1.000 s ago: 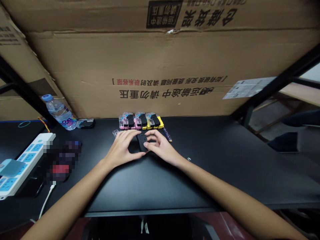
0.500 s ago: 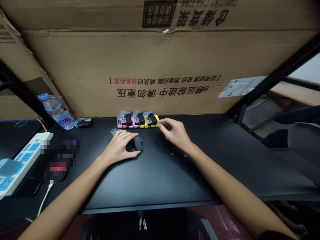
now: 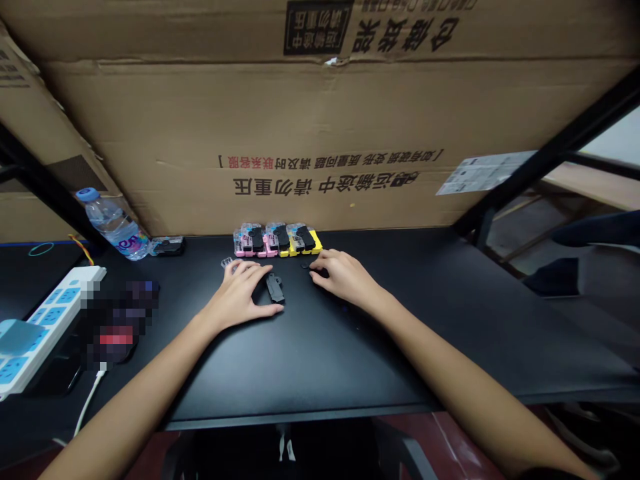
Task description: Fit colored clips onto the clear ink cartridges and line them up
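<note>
My left hand point(image 3: 243, 290) rests on the black table with thumb and fingers spread. Between its fingertips lies a small dark grey plastic casing point(image 3: 275, 288) with a loop at its top; whether the fingers touch it I cannot tell. A clear plastic piece point(image 3: 227, 263) shows partly behind the knuckles. My right hand point(image 3: 343, 275) is low over the table, its thumb and fingertips drawn together. What sits in that pinch is hidden. Just left of those fingertips is a tiny black part point(image 3: 305, 266).
A row of pink and yellow cased items point(image 3: 277, 240) stands by the cardboard wall point(image 3: 320, 120). At left are a water bottle point(image 3: 117, 223), a black-and-clear item point(image 3: 169, 246), a white power strip point(image 3: 55, 313) and a blurred-out device with a white cable point(image 3: 90, 400).
My right hand has come down and slightly left, from beside the yellow items to the tiny black parts, covering one. My left hand has barely moved; the casing has tilted slightly.
</note>
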`<state>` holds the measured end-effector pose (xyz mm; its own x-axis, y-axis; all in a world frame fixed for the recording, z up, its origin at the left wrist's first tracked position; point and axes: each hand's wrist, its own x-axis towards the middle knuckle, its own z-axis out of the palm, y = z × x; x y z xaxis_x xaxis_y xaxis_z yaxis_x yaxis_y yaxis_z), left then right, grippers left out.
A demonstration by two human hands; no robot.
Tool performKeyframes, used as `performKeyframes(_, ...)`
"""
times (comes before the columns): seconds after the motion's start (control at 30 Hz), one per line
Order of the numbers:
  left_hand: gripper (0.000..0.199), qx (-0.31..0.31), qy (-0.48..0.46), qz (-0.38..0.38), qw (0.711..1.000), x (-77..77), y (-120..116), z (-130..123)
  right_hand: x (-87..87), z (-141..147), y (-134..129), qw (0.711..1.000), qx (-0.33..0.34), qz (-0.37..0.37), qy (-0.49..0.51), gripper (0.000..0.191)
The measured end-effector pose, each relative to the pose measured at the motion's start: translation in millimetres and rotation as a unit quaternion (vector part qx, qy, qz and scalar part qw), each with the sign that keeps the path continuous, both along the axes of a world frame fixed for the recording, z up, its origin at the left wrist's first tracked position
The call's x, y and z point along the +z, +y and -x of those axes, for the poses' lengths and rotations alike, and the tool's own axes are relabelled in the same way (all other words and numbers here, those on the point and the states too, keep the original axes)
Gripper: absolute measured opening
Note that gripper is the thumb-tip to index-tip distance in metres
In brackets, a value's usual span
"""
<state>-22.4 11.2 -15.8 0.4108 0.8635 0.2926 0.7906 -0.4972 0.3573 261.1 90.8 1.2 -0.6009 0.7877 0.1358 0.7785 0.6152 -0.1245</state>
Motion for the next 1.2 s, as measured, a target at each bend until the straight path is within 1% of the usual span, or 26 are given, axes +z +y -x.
performKeyframes(0.13,0.067,0.006,-0.011,0.007,1.0,-1.6,1,0,-0.8,2,-3,1.0,0.001,-0.001,-0.007,0.021)
performKeyframes(0.27,0.063,-0.008,-0.022,0.007,1.0,0.3,1,1,-3.9,1,-3,0.999,0.003,0.015,0.034,0.018)
performKeyframes(0.37,0.064,-0.011,-0.026,0.006,1.0,2.2,0,2,-3.3,-4,1,0.996,0.017,0.026,0.081,0.017)
performKeyframes(0.43,0.064,-0.012,-0.027,0.005,1.0,2.8,0,2,0.1,-10,6,0.992,0.016,0.014,0.124,0.019)
performKeyframes(0.53,0.064,-0.013,-0.027,0.004,1.0,3.0,-1,2,8.7,-21,15,0.982,-0.005,-0.009,0.187,0.024)
performKeyframes(0.6,0.064,-0.011,-0.026,0.003,1.0,2.9,-1,2,14.4,-27,19,0.979,-0.01,0.016,0.202,0.023)
performKeyframes(0.7,0.064,-0.009,-0.026,0.0,1.0,2.1,0,2,18.9,-32,21,0.98,-0.007,0.107,0.17,0.021)
performKeyframes(0.77,0.065,-0.009,-0.025,-0.001,1.0,1.2,0,3,19.1,-32,20,0.98,-0.019,0.147,0.13,0.019)
performKeyframes(0.87,0.066,-0.007,-0.024,-0.002,1.0,0.0,1,3,18.2,-29,17,0.989,-0.038,0.131,0.063,0.017)
performKeyframes(0.97,0.067,-0.004,-0.023,-0.001,1.0,0.1,1,3,17.9,-24,12,0.995,-0.019,0.095,0.025,0.019)
performKeyframes(1.07,0.068,-0.004,-0.022,0.001,1.0,0.4,1,3,16.5,-15,5,0.996,0.024,0.076,0.037,0.02)
performKeyframes(1.2,0.069,-0.005,-0.019,0.001,1.0,-0.4,2,3,9.3,-1,-7,0.992,0.078,0.068,0.073,0.02)
